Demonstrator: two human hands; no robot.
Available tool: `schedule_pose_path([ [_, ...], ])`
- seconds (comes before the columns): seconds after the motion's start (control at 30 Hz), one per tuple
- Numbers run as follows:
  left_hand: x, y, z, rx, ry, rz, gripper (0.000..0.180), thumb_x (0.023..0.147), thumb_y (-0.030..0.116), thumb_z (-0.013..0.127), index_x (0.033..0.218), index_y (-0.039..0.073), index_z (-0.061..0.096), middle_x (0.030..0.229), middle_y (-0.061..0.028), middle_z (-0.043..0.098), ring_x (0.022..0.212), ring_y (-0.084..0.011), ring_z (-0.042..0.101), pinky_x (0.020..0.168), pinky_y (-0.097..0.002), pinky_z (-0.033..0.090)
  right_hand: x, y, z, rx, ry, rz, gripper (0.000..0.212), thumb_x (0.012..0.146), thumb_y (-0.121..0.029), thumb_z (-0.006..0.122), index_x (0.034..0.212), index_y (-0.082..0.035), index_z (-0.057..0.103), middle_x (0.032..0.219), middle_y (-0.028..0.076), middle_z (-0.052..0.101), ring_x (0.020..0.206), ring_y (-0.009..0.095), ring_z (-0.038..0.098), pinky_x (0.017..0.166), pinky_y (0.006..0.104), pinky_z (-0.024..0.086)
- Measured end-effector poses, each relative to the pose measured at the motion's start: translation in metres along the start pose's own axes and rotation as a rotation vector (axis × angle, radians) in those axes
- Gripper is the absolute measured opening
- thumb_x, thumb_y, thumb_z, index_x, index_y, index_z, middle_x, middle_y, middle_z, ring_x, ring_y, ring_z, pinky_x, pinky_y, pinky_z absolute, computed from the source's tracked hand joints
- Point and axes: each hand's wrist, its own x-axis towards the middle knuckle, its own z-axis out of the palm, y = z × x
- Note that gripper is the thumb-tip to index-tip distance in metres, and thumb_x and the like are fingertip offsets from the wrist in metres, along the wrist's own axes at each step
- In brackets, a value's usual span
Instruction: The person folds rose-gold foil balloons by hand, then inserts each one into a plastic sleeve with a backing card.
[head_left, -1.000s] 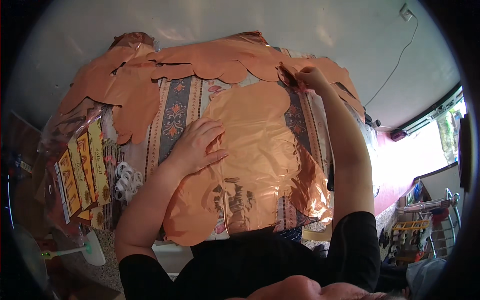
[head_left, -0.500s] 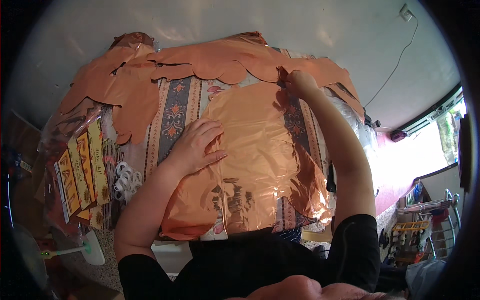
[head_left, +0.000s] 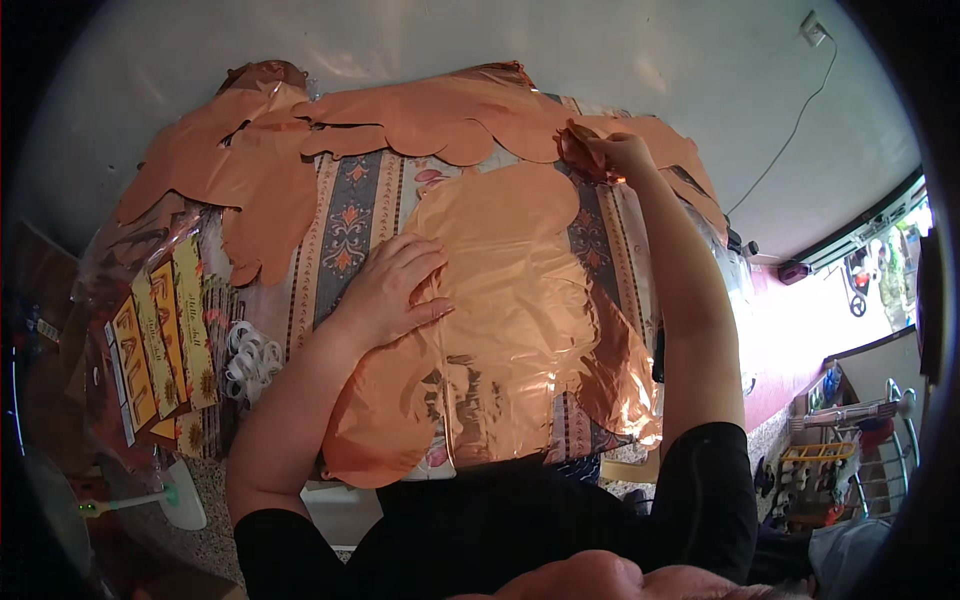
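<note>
A flat, shiny copper-coloured foil sheet (head_left: 510, 290) with scalloped edges, like an uninflated foil balloon, lies in front of me on a patterned tablecloth (head_left: 350, 215). On its left edge rests my left hand (head_left: 400, 285), open, fingers lying together and thumb spread apart. My right hand (head_left: 622, 158) is closed at the far right, beyond the sheet's upper right corner. A small crumpled piece of copper foil (head_left: 585, 152) sticks out from its fingers. Whether this piece still joins the sheet, I cannot tell.
More flat copper foil shapes (head_left: 430, 112) line the table's far edge and its left side (head_left: 270, 200). Yellow and orange printed packets (head_left: 160, 340) lie at the left, beside a bundle of white ribbon (head_left: 252, 362). A pale wall (head_left: 400, 35) stands behind.
My right hand has moved a little to the right, taking the crumpled foil piece away from the sheet's upper right edge. My left hand has stayed in place.
</note>
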Motion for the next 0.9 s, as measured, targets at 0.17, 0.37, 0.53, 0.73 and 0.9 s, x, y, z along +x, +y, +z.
schedule_pose_path([
  [0.17, -0.001, 0.001, -0.001, 0.008, 0.007, -0.001, 0.058, 0.078, 0.03, 0.078, 0.124, 0.0, 0.058, 0.13, -0.0136, 0.055, 0.124, -0.0316, 0.048, 0.105, -0.0406, 0.039, -0.002, 0.005, 0.012, -0.195, 0.21, -0.155, 0.032, 0.075, -0.025, 0.079, 0.082, 0.003, 0.065, 0.073, 0.014, 0.066, 0.066, 0.021, 0.066, 0.059, 0.0342, 0.051],
  [0.37, 0.0, 0.001, 0.0, 0.016, -0.001, -0.007, 0.057, 0.078, 0.029, 0.078, 0.124, 0.001, 0.058, 0.13, -0.0133, 0.055, 0.125, -0.0317, 0.047, 0.106, -0.0404, 0.039, -0.017, -0.02, 0.024, -0.663, 0.107, -0.259, 0.034, 0.076, -0.028, 0.077, 0.092, 0.001, 0.068, 0.093, 0.02, 0.07, 0.089, 0.032, 0.07, 0.074, 0.0421, 0.054],
  [0.53, -0.003, 0.003, -0.002, 0.032, -0.004, -0.026, 0.057, 0.079, 0.029, 0.077, 0.125, 0.003, 0.057, 0.132, -0.0129, 0.055, 0.127, -0.0319, 0.046, 0.107, -0.0407, 0.038, -0.014, -0.06, -0.003, -0.917, 0.101, -0.017, 0.037, 0.073, -0.033, 0.076, 0.103, -0.011, 0.073, 0.104, 0.014, 0.071, 0.096, 0.032, 0.069, 0.084, 0.0428, 0.055],
  [0.73, 0.001, 0.004, -0.002, 0.003, -0.009, 0.002, 0.058, 0.079, 0.032, 0.076, 0.125, 0.003, 0.056, 0.133, -0.0138, 0.054, 0.127, -0.0328, 0.045, 0.108, -0.0423, 0.037, 0.039, -0.105, -0.16, -0.933, 0.488, -0.266, 0.022, 0.078, -0.018, 0.067, 0.095, -0.006, 0.075, 0.081, 0.017, 0.072, 0.077, 0.025, 0.072, 0.065, 0.0376, 0.057],
  [0.9, 0.002, 0.004, -0.003, 0.032, -0.028, 0.002, 0.056, 0.08, 0.032, 0.075, 0.124, 0.002, 0.056, 0.133, -0.0147, 0.054, 0.126, -0.0336, 0.045, 0.108, -0.0429, 0.037, 0.031, -0.161, -0.239, -0.012, 0.66, -0.621, 0.025, 0.092, -0.012, 0.055, 0.111, -0.005, 0.07, 0.097, 0.012, 0.072, 0.076, 0.017, 0.071, 0.061, 0.028, 0.055],
])
